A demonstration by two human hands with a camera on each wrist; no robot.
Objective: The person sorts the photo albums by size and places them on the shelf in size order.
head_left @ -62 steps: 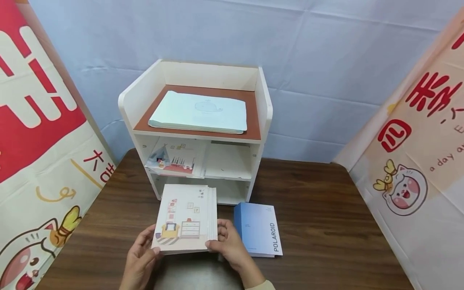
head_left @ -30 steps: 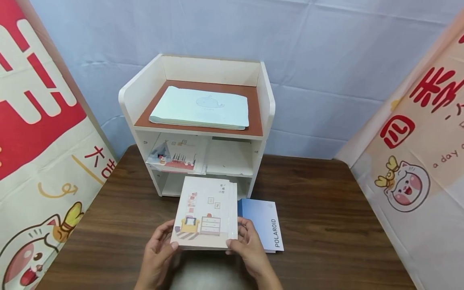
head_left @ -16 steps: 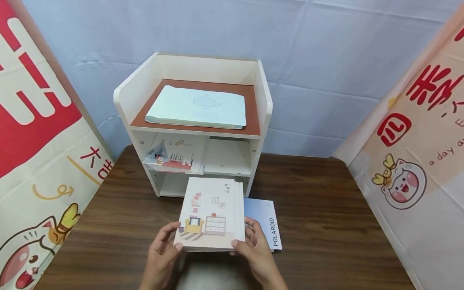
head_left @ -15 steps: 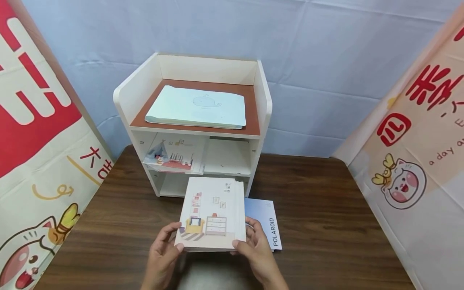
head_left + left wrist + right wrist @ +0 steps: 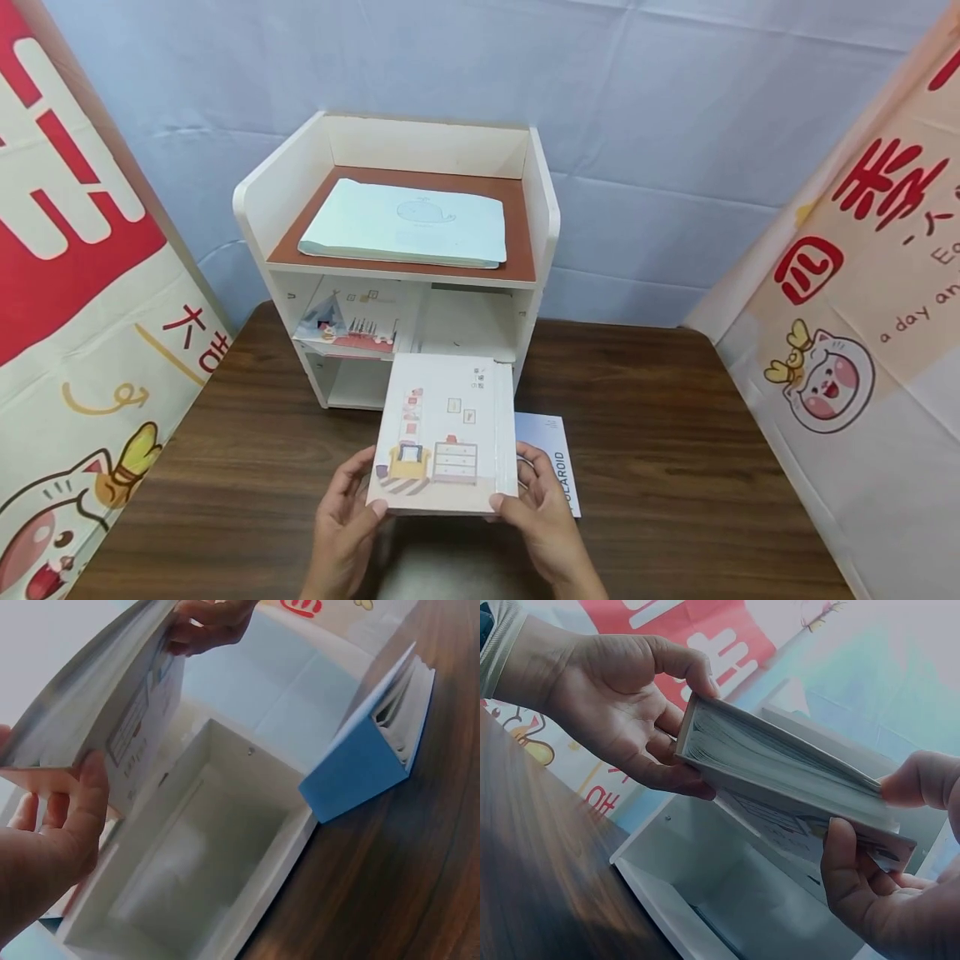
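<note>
Both hands hold a photo album [image 5: 442,429] with a white cover showing a yellow armchair and a chest of drawers. My left hand [image 5: 347,521] pinches its near left corner, thumb on top and fingers below. The right hand [image 5: 546,515] grips the near right corner the same way. In the right wrist view the album's page edges [image 5: 780,757] show between its covers. The album is raised in front of the white shelf unit [image 5: 546,192], and its far edge overlaps the middle shelf's front in the head view. A similar illustrated album [image 5: 356,321] lies on that shelf's left side.
A blue POLAROID album [image 5: 551,433] lies on the dark wooden table [image 5: 660,467] to the right, partly hidden by the held album. A pale whale-print book [image 5: 405,221] rests on the unit's brown top. Printed cloths [image 5: 825,375] flank both sides.
Both hands have carried the armchair album rightward and then forward toward the shelf unit. It now covers more of the blue album and the bottom compartment.
</note>
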